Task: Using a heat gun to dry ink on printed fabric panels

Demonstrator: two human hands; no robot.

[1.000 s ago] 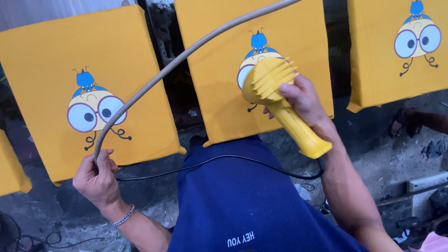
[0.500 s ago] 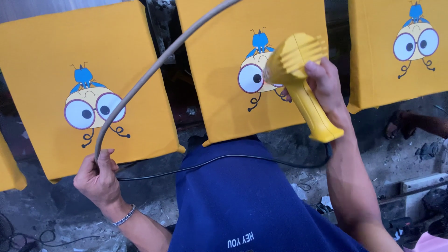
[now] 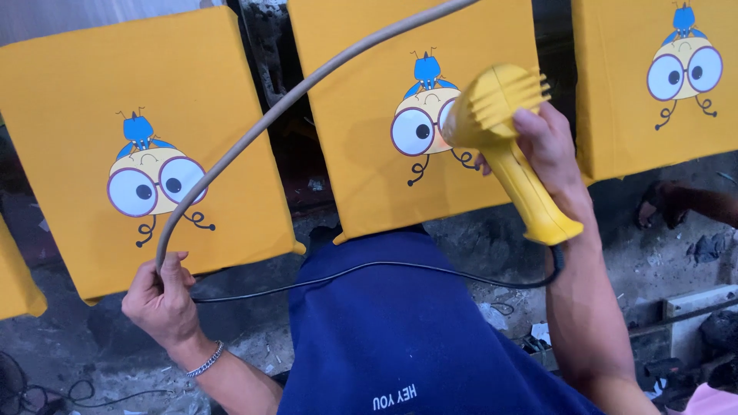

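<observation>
My right hand point(image 3: 547, 150) grips a yellow heat gun point(image 3: 503, 134) by its handle, nozzle pointed at the cartoon print point(image 3: 421, 115) on the middle yellow shirt panel point(image 3: 361, 169). My left hand point(image 3: 159, 296) is closed around a thick grey hose point(image 3: 269, 123) that arcs up and to the right over the panels. It also pinches the gun's thin black cord point(image 3: 369, 267), which runs across my blue shirt point(image 3: 415, 338) to the gun's base. A similar printed yellow panel point(image 3: 69, 115) lies to the left.
A third printed yellow panel point(image 3: 653, 84) sits at the upper right, and a sliver of another point(image 3: 15, 284) at the far left. Dark gaps separate the panels. Below is a dirty grey floor point(image 3: 92, 353) with loose cables point(image 3: 46, 392) and debris at the lower right.
My right hand has moved the heat gun rightward, from over the middle print to its right side. The left hand keeps its grip on the hose, almost still.
</observation>
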